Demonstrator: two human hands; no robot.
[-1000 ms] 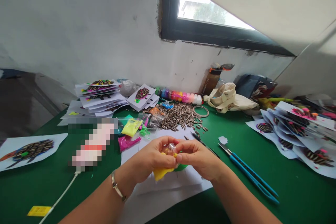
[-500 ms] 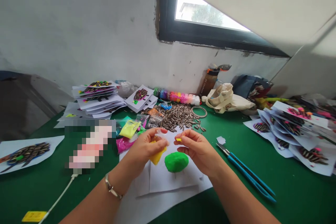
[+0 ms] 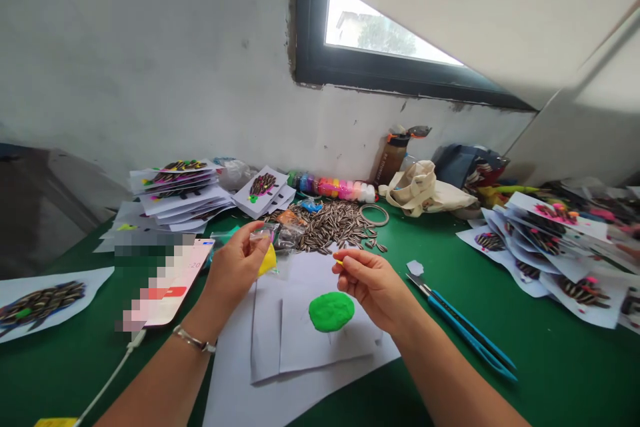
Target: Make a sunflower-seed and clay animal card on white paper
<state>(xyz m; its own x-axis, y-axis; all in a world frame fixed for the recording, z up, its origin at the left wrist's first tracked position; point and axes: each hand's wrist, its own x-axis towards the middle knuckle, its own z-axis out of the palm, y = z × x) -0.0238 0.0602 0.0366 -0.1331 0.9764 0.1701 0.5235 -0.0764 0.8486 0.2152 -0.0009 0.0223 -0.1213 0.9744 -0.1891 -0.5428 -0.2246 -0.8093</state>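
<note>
My left hand (image 3: 240, 257) is closed on a small clear plastic bag of yellow clay (image 3: 269, 260), left of the paper's middle. Between thumb and forefinger, my right hand (image 3: 367, 280) pinches a tiny bit of yellow clay (image 3: 339, 263). Just below and left of that hand, a flattened green clay oval (image 3: 331, 311) is pressed on a white sheet (image 3: 305, 350). Faint pencil lines show beside and under the oval. Other white papers lie beneath this sheet.
Behind the hands lie a heap of striped sunflower seeds (image 3: 335, 223) and a tape ring (image 3: 374, 215). Blue tweezers (image 3: 470, 330) rest at right. Stacked seed pictures (image 3: 175, 190) stand at left, more (image 3: 545, 240) at right. A phone (image 3: 173, 287) on a cable lies at left.
My left hand has moved left with the bag of yellow clay, away from my right hand. My right hand still pinches the yellow bit above the green oval. The view has shifted slightly.
</note>
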